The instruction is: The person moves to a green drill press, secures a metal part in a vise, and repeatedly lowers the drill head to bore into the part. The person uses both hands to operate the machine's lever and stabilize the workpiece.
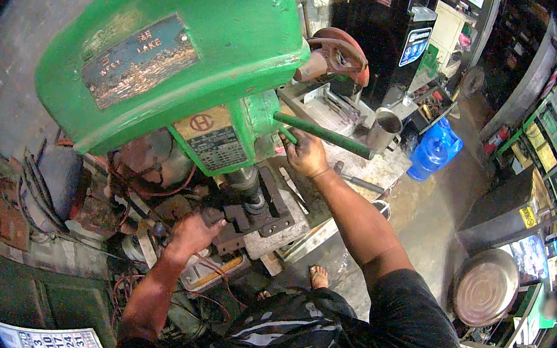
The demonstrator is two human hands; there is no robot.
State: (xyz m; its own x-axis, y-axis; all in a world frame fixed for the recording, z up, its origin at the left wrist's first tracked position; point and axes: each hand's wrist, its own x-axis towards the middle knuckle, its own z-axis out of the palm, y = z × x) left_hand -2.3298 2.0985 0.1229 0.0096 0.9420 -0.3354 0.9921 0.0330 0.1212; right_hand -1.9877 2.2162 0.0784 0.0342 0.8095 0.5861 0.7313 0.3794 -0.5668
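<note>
A large green drill press (239, 39) fills the upper left. My right hand (306, 154) is closed around a short green feed lever (288, 134) on its side, and a longer green lever (331, 136) passes just above the knuckles. Below the head, the dark spindle (249, 188) points down at a dark metal vise (272, 216) on the machine's table. My left hand (193, 235) grips a dark metal block (230, 237) at the vise's near left side, thumb on top. Its other fingers are partly hidden, as is the tip under the spindle.
Behind the lever stand a metal mug (385, 126) and a bench grinder (338, 57). A hammer (360, 182) lies on the worktop to the right. Farther right are a blue water jug (432, 154), a round metal lid (485, 287) and shelves. Cables (42, 195) hang at left.
</note>
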